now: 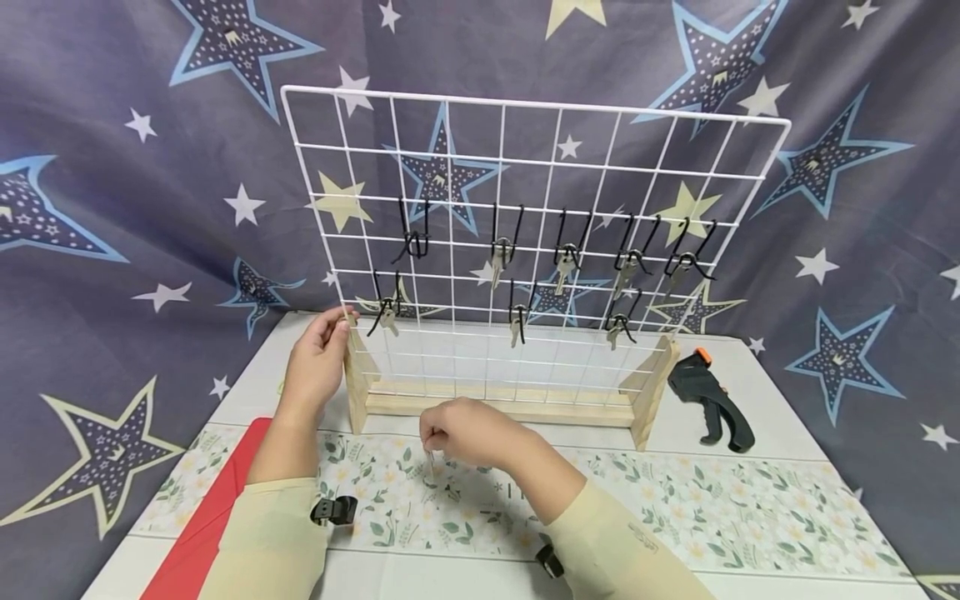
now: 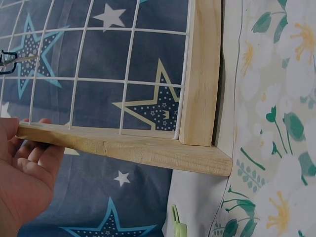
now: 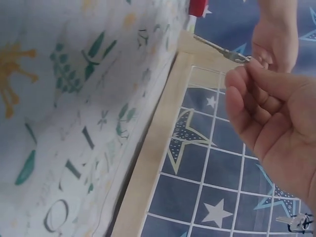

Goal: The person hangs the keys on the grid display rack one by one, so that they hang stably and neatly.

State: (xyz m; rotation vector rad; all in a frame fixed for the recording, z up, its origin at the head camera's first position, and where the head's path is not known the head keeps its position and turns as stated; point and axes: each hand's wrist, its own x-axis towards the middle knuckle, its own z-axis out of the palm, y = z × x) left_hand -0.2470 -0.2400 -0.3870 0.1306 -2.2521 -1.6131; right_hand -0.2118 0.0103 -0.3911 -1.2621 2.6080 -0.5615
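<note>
My left hand (image 1: 313,362) grips the top of the left wooden upright (image 1: 356,379) of a stand. The stand holds a white wire grid (image 1: 532,107), tall and leaning back a little. In the left wrist view my fingers (image 2: 42,160) curl round the wood's end. My right hand (image 1: 476,433) is low in front of the stand's base bar (image 1: 495,409), pinching a key (image 3: 219,48) by its ring between thumb and forefinger. Black hooks (image 1: 520,312) hang on the grid in two rows. Silver keys (image 1: 564,268) dangle from most of them.
A black clamp with an orange tip (image 1: 712,404) lies right of the stand. At the left a red flat object (image 1: 213,517) lies on the table under my forearm. A floral runner (image 1: 720,508) crosses the table, and a starry curtain (image 1: 180,50) hangs behind.
</note>
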